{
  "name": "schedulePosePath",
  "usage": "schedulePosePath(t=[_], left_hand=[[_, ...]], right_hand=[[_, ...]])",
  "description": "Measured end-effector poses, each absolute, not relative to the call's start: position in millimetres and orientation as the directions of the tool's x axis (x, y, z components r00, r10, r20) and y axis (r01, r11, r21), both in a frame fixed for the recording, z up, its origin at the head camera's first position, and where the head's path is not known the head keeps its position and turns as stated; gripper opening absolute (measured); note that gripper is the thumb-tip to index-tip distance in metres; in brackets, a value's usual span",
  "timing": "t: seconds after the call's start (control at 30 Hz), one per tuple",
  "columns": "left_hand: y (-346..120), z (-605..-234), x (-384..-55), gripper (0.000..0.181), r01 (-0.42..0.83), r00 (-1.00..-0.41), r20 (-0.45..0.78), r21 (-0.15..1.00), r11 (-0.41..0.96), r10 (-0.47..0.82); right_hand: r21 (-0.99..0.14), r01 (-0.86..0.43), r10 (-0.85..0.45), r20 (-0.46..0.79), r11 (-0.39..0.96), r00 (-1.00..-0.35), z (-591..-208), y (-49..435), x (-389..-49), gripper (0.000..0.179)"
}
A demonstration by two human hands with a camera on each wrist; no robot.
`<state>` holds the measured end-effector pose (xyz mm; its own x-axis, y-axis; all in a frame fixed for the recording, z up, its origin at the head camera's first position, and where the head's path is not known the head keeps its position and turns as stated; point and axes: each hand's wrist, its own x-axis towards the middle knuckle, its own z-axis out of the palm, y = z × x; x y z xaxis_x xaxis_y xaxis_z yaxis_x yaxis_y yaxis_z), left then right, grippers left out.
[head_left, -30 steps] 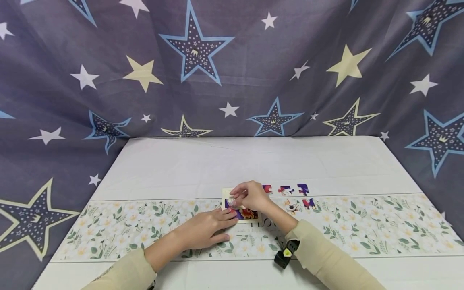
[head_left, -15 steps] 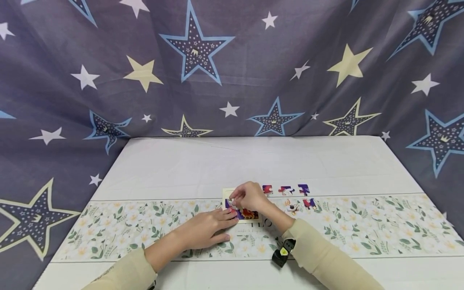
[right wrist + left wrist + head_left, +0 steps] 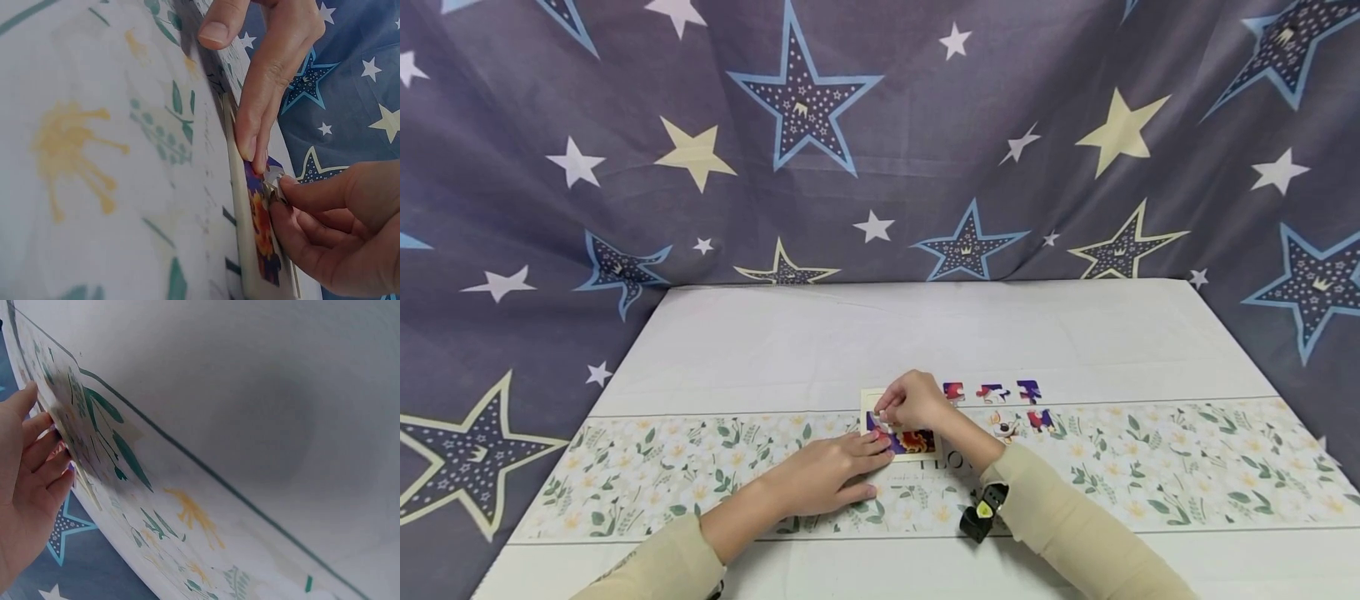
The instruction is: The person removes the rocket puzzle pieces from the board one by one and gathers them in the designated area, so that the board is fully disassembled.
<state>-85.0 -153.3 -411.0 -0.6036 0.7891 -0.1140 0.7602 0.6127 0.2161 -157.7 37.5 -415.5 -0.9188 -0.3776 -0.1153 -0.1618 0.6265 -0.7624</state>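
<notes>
A small jigsaw board with a pale frame lies on the table, with a purple, red and orange picture partly filled in. My right hand is over its upper part. In the right wrist view, that hand's thumb and forefinger pinch a small jigsaw piece right at the board's surface. My left hand rests its extended fingertips on the board's left side, close beside the piece. The left wrist view shows this hand with fingers reaching to the board's edge. Part of the picture is hidden under both hands.
Several loose jigsaw pieces lie right of the board, among them a red one, a purple one and a purple-red one. A floral band crosses the white table. A starry curtain hangs behind.
My right hand has shifted slightly at the upper part of the board, its wrist tilting a little, with the piece still between its fingers. The left hand stays in place.
</notes>
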Motion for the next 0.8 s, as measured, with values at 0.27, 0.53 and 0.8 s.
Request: schedulePosePath(t=[0.27, 0.53, 0.8], left_hand=[[-153.2, -411.1, -85.1, 0.050, 0.762, -0.600, -0.119, 0.217, 0.611, 0.791], [-152.6, -410.0, -85.7, 0.050, 0.766, -0.597, -0.116, 0.212, 0.607, 0.794], [-152.6, -409.8, -84.6, 0.050, 0.758, -0.604, -0.132, 0.208, 0.618, 0.786]], right_hand=[[-0.793, -0.103, -0.325, -0.124, 0.601, -0.938, -417.9, 38.9, -154.0, 0.004], [-0.823, -0.070, -0.282, -0.112, 0.564, -0.953, -419.9, 41.3, -148.6, 0.004], [-0.817, -0.081, -0.245, -0.075, 0.571, -0.967, -419.6, 42.8, -146.4, 0.004]])
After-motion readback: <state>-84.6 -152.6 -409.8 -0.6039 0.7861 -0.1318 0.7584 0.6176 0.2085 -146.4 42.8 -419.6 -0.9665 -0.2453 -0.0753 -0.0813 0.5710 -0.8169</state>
